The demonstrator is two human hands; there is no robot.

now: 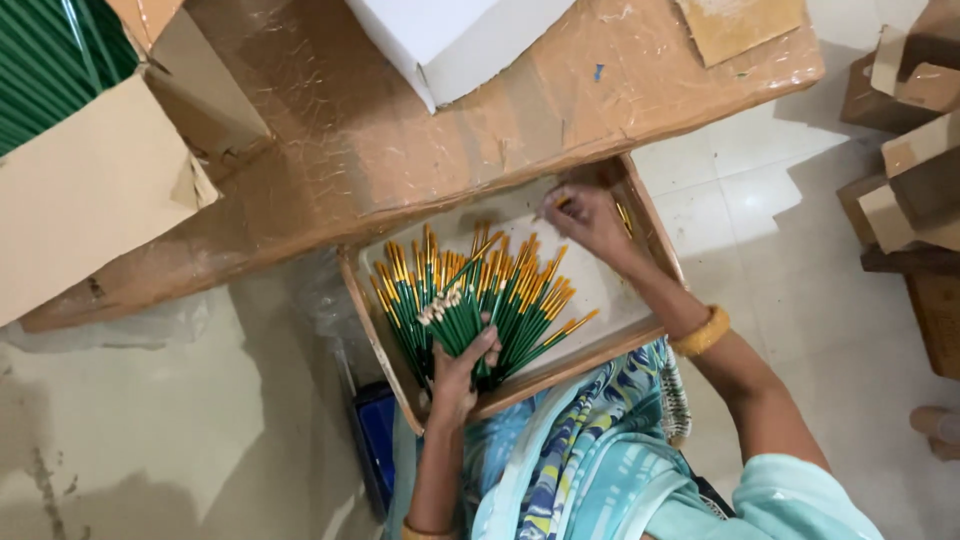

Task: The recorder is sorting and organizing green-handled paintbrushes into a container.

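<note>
A shallow wooden tray (652, 224) rests on my lap, its far end tucked under a table edge. In it lies a fanned bundle of green paintbrushes (480, 295) with gold ferrules. My left hand (462, 372) grips the bundle at its near end, fingers wrapped over the handles. My right hand (585, 218) reaches into the tray's far right corner, fingertips pinched on a single loose brush there. A yellow bangle sits on my right wrist.
A plastic-wrapped brown table (400, 130) spans the top, carrying a white box (450, 35) and a cardboard box of green items (60, 120). Stacked cardboard boxes (915, 150) stand at right on the tiled floor. A blue object (378, 430) sits under the tray.
</note>
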